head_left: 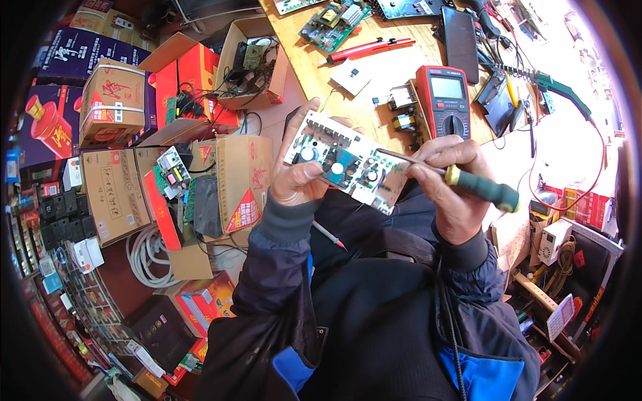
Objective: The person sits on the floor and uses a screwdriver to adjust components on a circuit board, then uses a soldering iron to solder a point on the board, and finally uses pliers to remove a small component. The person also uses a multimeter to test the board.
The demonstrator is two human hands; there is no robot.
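Note:
My left hand (297, 177) grips a white circuit board (351, 158) by its left end, thumb on top and fingers behind. Capacitors, blue parts and a dark connector strip stand up from the board, which is tilted above my lap. In my right hand (458, 190) is a screwdriver (491, 190) with a green handle and yellow collar. Its shaft points left over the upper right part of the board; whether the tip touches, I cannot tell. A test probe (330, 235) with a pale grip and red tip lies on my lap.
The wooden bench (301, 50) ahead bears a red multimeter (445, 93), a dark phone (460, 43), a red pen (368, 50) and a green circuit board (334, 27). A green-handled tool (565, 93) with a red cable lies right. Cardboard boxes (117, 190) crowd the left.

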